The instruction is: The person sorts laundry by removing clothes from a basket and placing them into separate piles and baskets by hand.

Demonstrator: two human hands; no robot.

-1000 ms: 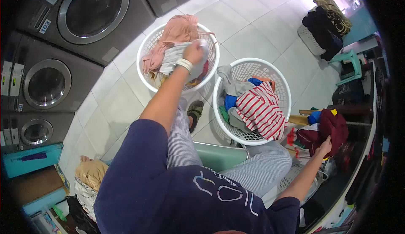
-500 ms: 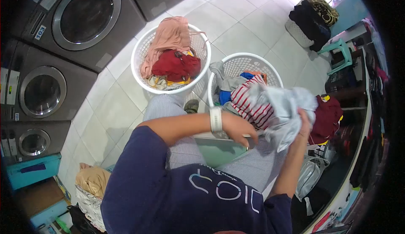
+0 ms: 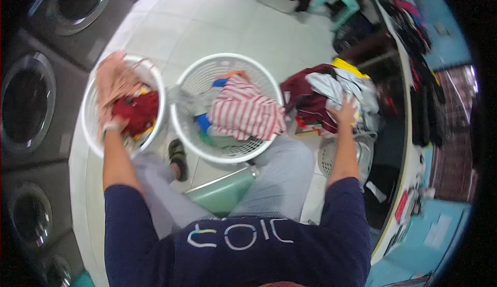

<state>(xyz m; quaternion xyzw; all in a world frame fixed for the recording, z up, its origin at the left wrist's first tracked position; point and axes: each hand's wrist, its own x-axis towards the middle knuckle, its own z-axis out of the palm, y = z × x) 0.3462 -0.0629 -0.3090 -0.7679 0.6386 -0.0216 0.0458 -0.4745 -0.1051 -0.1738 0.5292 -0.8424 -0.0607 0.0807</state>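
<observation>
My left hand (image 3: 120,122), blurred and with a watch on the wrist, reaches into the left white laundry basket (image 3: 162,87) against a dark red garment (image 3: 142,112). A pink garment (image 3: 116,82) hangs over the basket's rim beside it; its fingers are too smeared to read. My right hand (image 3: 345,112) lies with spread fingers on a pale blue-grey garment (image 3: 327,87), which rests on maroon clothes (image 3: 305,87) in a pile at the right. Between the hands, a red-and-white striped garment (image 3: 246,111) lies in the middle white basket (image 3: 228,155).
Front-loading machines (image 3: 27,100) line the left side. A green stool seat (image 3: 222,191) shows between my legs. Farther off stand a teal stool (image 3: 336,5) and a basket with dark clothes (image 3: 282,0). A dark glossy surface (image 3: 385,157) runs along the right.
My right hand has brought the pale garment onto the maroon pile, and its fingers have spread. My left hand has gone from near my lap into the left basket. The view has swung right.
</observation>
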